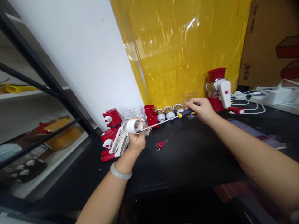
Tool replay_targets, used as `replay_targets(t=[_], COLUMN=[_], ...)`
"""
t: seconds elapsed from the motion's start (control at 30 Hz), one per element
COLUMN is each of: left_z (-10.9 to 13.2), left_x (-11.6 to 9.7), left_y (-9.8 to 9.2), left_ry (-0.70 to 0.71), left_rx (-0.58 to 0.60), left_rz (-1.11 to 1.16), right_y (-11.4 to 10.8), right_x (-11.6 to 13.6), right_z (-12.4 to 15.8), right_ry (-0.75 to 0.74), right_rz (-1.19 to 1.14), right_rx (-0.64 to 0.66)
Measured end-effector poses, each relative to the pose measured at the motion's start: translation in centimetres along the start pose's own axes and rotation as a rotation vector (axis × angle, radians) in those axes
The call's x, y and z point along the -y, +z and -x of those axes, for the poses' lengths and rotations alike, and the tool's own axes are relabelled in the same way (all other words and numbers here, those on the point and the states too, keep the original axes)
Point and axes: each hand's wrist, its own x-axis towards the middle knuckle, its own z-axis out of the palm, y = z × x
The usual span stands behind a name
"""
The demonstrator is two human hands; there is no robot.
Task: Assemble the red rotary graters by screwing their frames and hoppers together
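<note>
Assembled red grater [216, 90], three drum blades [169, 112], yellow sheet [182, 46] behind

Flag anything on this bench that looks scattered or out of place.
Small metal screws and a small red plastic piece lie loose on the black tabletop, between the left hand gripping a white plastic cylinder and the right hand gripping a yellow-and-black screwdriver. Red-and-white plastic housings lie heaped at left.

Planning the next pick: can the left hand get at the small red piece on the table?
Likely yes for reach: the red piece lies on bare table just right of the left hand, nothing between. But that hand is shut on a white cylinder.
</note>
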Motion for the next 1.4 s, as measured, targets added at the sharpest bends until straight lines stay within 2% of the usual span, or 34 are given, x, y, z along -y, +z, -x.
replay_targets(t=[0.2,0.3,0.5,0.63,1.0,1.2,1.4], left_z=[-0.1,-0.3,0.2,0.2,0.3,0.2,-0.3], left_x=[0.4,0.2,0.2,0.8,1.4,2.2,3.4], left_y=[0.1,0.1,-0.6,-1.0,-1.4,-2.1,-3.1], left_ry=[0.156,0.227,0.097,0.074,0.145,0.115,0.255], left_rx=[-0.093,-0.101,-0.106,-0.138,-0.121,-0.177,-0.124], left_rz=[-0.099,-0.119,-0.27,-0.332,-0.342,-0.413,-0.414], right_y=[0.1,-0.2,-0.8,-1.0,-0.6,-0.4,-0.5], right_x=[0.4,0.3,0.9,1.0,0.9,0.7,0.6], right_z=[0.2,0.1,0.2,0.2,0.2,0.1,-0.1], right_ry=[-0.014,-0.022,-0.02,-0.031,-0.06,0.003,0.012], right_rz=[0.02,0.05,0.154,0.176,0.104,0.117,0.084], right_rx=[-0.017,-0.02,-0.028,-0.04,-0.061,-0.035,-0.002])
